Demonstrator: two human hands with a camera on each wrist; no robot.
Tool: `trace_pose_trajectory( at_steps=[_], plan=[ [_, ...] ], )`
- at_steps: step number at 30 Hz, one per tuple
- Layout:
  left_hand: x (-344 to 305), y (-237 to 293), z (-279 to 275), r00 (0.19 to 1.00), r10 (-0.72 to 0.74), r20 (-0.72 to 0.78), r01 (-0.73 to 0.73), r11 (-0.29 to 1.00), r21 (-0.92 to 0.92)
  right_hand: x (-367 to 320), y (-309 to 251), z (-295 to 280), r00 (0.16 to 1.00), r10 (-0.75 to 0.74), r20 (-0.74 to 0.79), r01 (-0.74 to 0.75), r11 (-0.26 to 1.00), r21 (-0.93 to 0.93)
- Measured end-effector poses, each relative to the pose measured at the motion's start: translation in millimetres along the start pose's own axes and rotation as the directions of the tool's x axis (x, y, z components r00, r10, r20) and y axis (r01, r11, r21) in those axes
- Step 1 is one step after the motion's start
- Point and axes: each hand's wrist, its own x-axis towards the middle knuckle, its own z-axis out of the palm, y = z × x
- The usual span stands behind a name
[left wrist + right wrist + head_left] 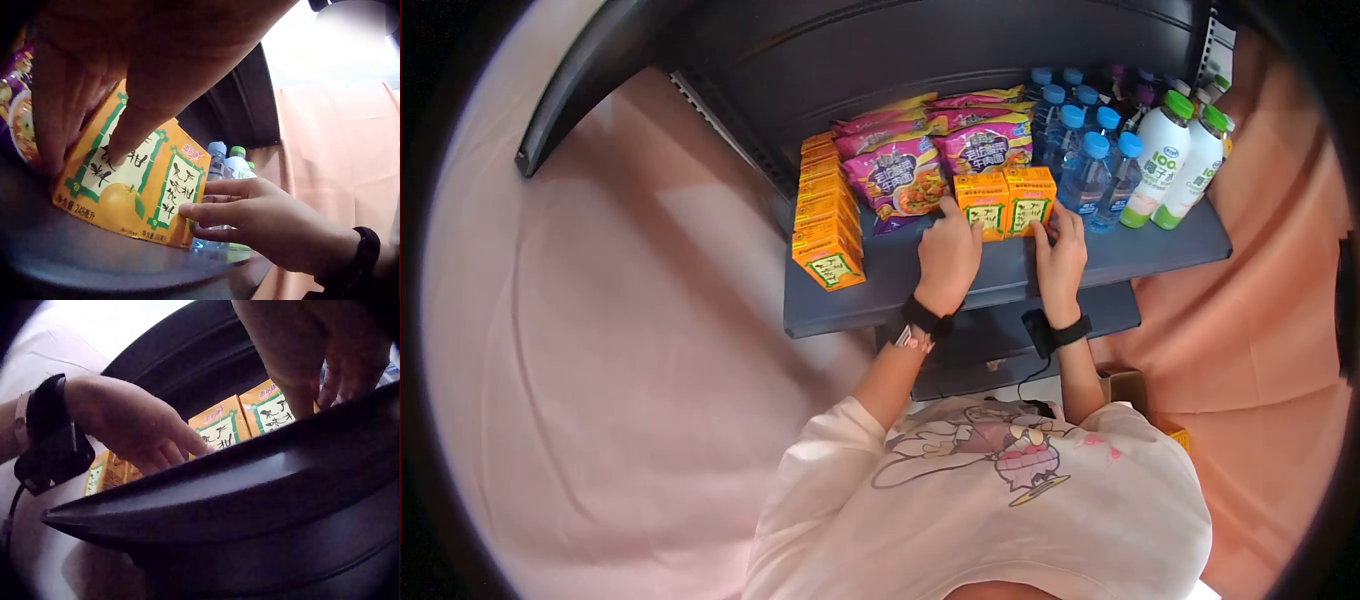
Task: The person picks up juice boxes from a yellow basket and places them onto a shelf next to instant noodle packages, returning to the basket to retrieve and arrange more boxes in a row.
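Note:
Two orange juice cartons with a green-framed label stand side by side near the shelf's front. My left hand holds the left carton, thumb on its front and fingers along its outer side. At the other end, my right hand grips the right carton, with the thumb on its front face and the fingers round its outer side. In the right wrist view the shelf edge covers the cartons' lower parts.
Purple noodle packets stand behind the cartons, and a row of matching orange cartons lines the shelf's left end. To the right are blue-capped water bottles and white bottles with green caps. A dark back panel rises behind.

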Motion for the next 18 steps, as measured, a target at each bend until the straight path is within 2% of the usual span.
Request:
trace_pose_trajectory(
  at_steps=[2,4,7,10,12,14,18],
  plan=[
    [10.1,4.1,9.2,0.999,0.037,-0.029,-0.038,0.999,-0.007,6.9,2.1,4.6,0.995,-0.007,-0.1,0.031,0.971,0.236],
    [18.5,5.5,14.3,0.999,0.028,-0.032,-0.028,1.0,-0.004,3.8,1.6,6.7,0.997,-0.006,-0.078,0.023,0.977,0.212],
    [26.7,2.2,15.0,0.999,0.033,-0.017,-0.033,0.999,-0.005,-3.0,1.3,9.3,0.989,-0.118,-0.085,0.124,0.99,0.074],
    [22.3,1.8,11.8,0.999,0.033,0.009,-0.032,0.999,-0.028,-8.1,-1.7,11.5,0.997,-0.048,-0.067,0.048,0.999,0.006],
    [21.6,3.1,10.3,0.999,0.036,-0.007,-0.036,0.998,-0.054,-8.7,0.5,13.4,0.998,-0.05,-0.043,0.05,0.999,0.0],
    [24.9,0.5,13.1,0.999,0.053,-0.011,-0.053,0.996,-0.074,-8.9,-2.0,15.4,0.999,-0.043,-0.019,0.045,0.996,0.076],
    [28.9,-9.6,18.9,0.993,0.12,-0.011,-0.12,0.989,-0.082,-7.2,-8.0,13.6,0.999,-0.034,-0.012,0.034,0.999,0.042]
  ],
)
